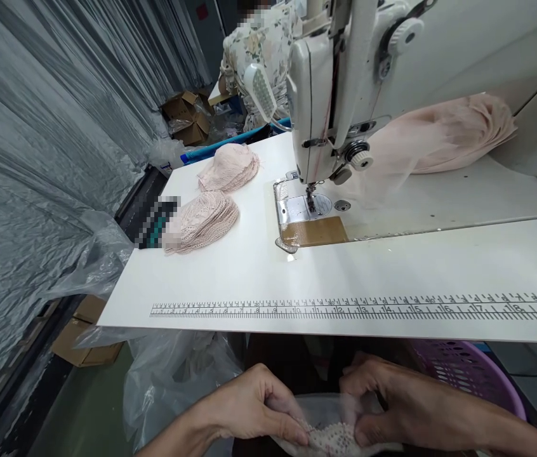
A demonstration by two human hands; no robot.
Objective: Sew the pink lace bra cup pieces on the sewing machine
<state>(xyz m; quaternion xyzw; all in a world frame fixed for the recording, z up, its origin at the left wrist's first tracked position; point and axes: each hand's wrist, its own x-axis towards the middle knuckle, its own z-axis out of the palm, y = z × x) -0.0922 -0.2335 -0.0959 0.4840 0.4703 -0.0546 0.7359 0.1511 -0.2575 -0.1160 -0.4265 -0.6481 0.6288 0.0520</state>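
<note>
As the clear plastic bag [330, 438] of pink beads is lying crosswise between them, left hand [249, 406] and right hand [392, 397] are pinching its opposite ends.

Bead bag [330, 438] before table [249, 279] (sewing machine [325, 95] on it)

Lace stacks [204, 222] are lying on the table [230, 279] left of the sewing machine [325, 82], with pink fabric [440, 136] resting behind it.

Smooth matt white table [249, 273], knitted pink cloth pieces [204, 222], glossy plastic sheeting [35, 158].
</note>
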